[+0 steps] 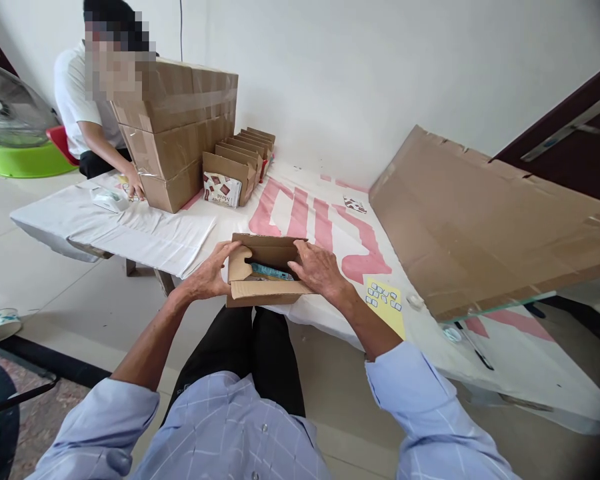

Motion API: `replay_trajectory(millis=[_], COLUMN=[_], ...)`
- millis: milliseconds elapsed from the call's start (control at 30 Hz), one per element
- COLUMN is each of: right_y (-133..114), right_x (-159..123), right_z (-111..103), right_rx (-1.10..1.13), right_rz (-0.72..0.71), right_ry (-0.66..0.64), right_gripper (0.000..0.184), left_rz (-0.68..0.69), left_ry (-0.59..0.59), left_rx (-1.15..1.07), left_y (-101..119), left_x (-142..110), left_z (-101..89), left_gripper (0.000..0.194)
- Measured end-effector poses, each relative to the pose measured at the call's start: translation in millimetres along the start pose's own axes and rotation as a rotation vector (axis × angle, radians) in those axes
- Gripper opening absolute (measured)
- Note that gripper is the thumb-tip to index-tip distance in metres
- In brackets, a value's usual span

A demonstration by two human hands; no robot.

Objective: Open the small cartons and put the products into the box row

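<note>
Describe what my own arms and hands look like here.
Your left hand and right hand are bare, with no gloves or watch visible. The left sleeve and right sleeve are light blue with thin white grid lines, ending around the elbows.

The packet [222, 190] at the front of the cardboard box row [223, 164] reads "Super Meal".
</note>
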State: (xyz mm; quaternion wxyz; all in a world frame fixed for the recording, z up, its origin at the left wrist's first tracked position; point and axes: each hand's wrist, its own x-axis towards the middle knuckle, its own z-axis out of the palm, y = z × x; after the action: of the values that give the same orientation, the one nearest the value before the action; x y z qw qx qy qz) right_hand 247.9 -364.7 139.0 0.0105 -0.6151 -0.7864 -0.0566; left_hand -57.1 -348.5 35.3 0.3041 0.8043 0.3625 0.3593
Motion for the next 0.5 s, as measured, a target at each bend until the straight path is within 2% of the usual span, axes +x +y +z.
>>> replay_trajectory(millis=[100, 200, 367, 500], right_y=[4, 7, 3, -7], right_x=[5, 9, 19, 27], right_z=[3, 5, 7, 3], right_rx=[0.078, 0.13, 0.147, 0.156], right_rz=[0.019, -0.001, -0.046, -0.146], right_ry=[-0.018, -0.037, -0.186, -0.308], right_gripper=[0.045, 0.047, 0.052, 0.055], left_rz=[-0.016, -0.013, 0.017, 0.079], left_ry=[-0.004, -0.01, -0.041, -0.078], left_rx=[0.002, 0.002, 0.023, 0.066], left_y=[-2, -3, -1, 7], left_x=[3, 6, 8, 7], left_z=[-1.0, -2.8, -6.6, -8.8], left_gripper=[0.119, 0.121, 0.115, 0.103])
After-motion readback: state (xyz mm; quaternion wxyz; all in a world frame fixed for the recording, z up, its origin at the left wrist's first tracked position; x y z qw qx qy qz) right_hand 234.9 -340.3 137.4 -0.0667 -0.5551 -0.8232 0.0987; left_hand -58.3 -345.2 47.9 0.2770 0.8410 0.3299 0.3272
